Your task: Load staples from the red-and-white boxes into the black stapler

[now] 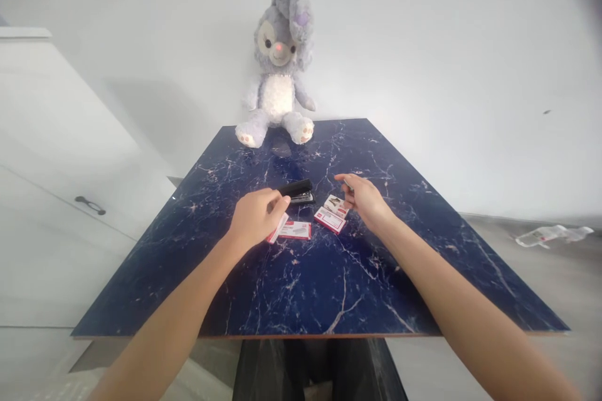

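Note:
A black stapler (297,188) lies on the dark blue marbled table, its front end pointing right and silvery metal showing between its upper and lower parts. My left hand (256,213) is closed around its rear end. Just below that hand are a red-and-white card or packet (278,229) and a flat red-and-white box (295,230). My right hand (364,197) hovers to the right with fingers curled in a pinch; a small greyish sliver shows there, too small to name. Beside it sits an opened small box (330,219) with a flap (337,205) bearing a dark picture.
A grey plush rabbit (278,91) sits at the table's (301,301) far edge against the wall. On the left stands a white cabinet (70,200) with a dark handle. Clear plastic packaging (552,235) lies on the floor at right.

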A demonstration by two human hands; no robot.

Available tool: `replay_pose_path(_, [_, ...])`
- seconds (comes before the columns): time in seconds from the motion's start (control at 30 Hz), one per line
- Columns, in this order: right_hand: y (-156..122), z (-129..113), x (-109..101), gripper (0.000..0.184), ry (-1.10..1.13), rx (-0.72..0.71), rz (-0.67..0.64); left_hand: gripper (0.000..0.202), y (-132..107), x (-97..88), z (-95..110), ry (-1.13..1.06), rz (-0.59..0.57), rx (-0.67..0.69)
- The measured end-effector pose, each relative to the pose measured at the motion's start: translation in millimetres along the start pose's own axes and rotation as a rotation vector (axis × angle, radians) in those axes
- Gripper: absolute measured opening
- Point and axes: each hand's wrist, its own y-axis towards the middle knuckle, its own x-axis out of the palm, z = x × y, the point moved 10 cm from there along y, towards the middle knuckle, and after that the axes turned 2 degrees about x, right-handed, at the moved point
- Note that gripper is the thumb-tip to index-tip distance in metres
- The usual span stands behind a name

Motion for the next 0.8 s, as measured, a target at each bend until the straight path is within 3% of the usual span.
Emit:
replay_pose_path(0.1, [4.0, -3.0, -4.5, 0.024, -0.127, -0.043, 0.016, 0.03, 2.7, -9.3, -0.7, 0.137, 0.121, 0.052])
replay_pose_path(0.2, [-0.9, -19.0, -0.2, 0.026, -0.349, -0.189, 0.03, 0.025, 4.3, -9.1, -9.2, 0.157, 0.188, 0.07])
replay_pose_path(0.37, [-18.6, -39.2, 21.1, 0.032, -0.649, -0.393, -0.006, 0.034, 10.4, 14.6, -35.5, 0.073, 0.015, 0.031])
replay_pose_path(0.57, [-20.4, -36.3, 21.7, 0.032, -0.659, -0.323, -0.026, 0.036, 11.5, 19.3, -60.6, -0.148, -0.001, -0.065])
replay_pose_path(0.7, [-19.6, -39.6, 29.3, 0.033, -0.776, -0.41, -0.106, 0.032, 11.1, 11.1, -64.2, 0.01, 0.08, -0.059])
replay_pose_path(0.8, [-14.2, -34.2, 36.3, 0.034, -0.845, -0.448, -0.132, 0.037, 10.0, 14.6, -62.6, 0.142, 0.056, -0.066])
